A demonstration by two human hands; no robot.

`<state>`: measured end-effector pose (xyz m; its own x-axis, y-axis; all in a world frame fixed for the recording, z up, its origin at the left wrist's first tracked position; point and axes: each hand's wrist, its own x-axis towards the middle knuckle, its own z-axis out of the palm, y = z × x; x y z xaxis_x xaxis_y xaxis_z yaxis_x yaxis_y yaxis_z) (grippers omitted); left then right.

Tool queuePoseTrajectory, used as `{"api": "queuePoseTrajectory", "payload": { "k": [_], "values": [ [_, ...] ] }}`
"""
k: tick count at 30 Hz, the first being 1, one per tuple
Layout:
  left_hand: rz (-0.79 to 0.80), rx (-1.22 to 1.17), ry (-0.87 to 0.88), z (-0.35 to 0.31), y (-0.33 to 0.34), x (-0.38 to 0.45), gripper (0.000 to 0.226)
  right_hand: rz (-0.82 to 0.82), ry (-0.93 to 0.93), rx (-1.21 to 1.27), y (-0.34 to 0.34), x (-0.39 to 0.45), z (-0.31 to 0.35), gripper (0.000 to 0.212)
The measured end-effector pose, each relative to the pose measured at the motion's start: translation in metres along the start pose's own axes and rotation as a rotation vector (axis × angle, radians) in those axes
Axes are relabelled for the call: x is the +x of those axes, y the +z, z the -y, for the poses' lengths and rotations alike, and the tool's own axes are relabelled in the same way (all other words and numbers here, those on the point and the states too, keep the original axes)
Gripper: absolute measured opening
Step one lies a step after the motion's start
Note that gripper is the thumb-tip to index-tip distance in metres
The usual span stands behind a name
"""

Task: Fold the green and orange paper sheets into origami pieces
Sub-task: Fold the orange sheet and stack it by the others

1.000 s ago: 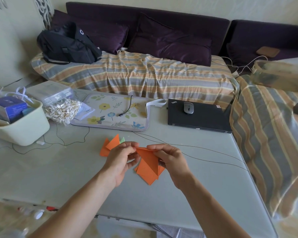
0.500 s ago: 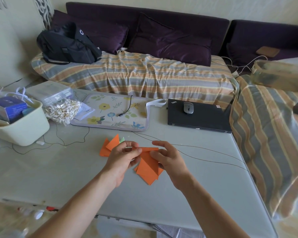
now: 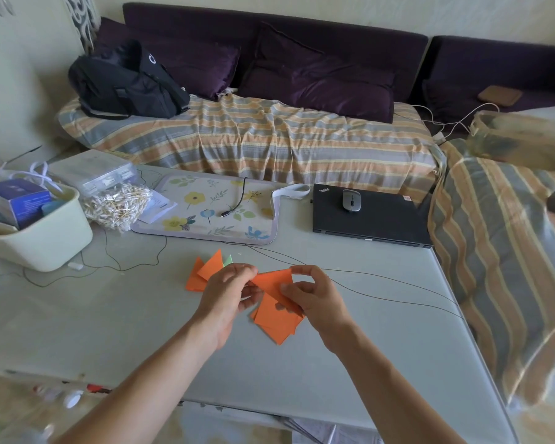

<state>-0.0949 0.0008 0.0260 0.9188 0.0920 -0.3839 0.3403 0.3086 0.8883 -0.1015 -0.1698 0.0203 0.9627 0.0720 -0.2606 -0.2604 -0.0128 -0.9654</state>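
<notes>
An orange paper sheet (image 3: 274, 283), partly folded, is held just above the grey table (image 3: 116, 318). My left hand (image 3: 229, 296) pinches its left corner. My right hand (image 3: 314, 294) pinches its right side with thumb and curled fingers. Beneath it lies a stack of flat orange sheets (image 3: 276, 323). To the left lie folded orange pieces (image 3: 205, 272), and a small corner of green paper (image 3: 228, 260) peeks out behind them.
A cream tub (image 3: 42, 232) with boxes stands at the far left, beside a bag of cotton swabs (image 3: 116, 206). A floral mat (image 3: 212, 209) and a closed black laptop (image 3: 382, 222) with a mouse (image 3: 351, 200) sit at the back. Thin black cables (image 3: 382, 283) cross the table.
The orange sheet has turned from edge-on to facing up. My right hand's thumb and fingers have shifted onto its right side, while my left hand keeps its pinch.
</notes>
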Motion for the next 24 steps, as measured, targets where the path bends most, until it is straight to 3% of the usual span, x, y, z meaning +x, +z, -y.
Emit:
{"api": "queuePoseTrajectory", "payload": {
  "k": [15,20,24],
  "values": [
    [-0.005,0.007,0.016,0.0037,-0.0032,0.0016,0.021,-0.018,-0.056,-0.054,-0.0003,0.0017,-0.0031,0.030],
    [0.026,0.059,0.068,0.0038,0.0006,-0.0027,0.021,0.027,-0.023,0.038,0.0019,-0.0010,0.0021,0.024],
    [0.094,0.137,0.095,0.0061,0.0002,-0.0054,0.020,-0.047,-0.052,-0.124,0.0029,0.0022,-0.0001,0.013]
  ]
}}
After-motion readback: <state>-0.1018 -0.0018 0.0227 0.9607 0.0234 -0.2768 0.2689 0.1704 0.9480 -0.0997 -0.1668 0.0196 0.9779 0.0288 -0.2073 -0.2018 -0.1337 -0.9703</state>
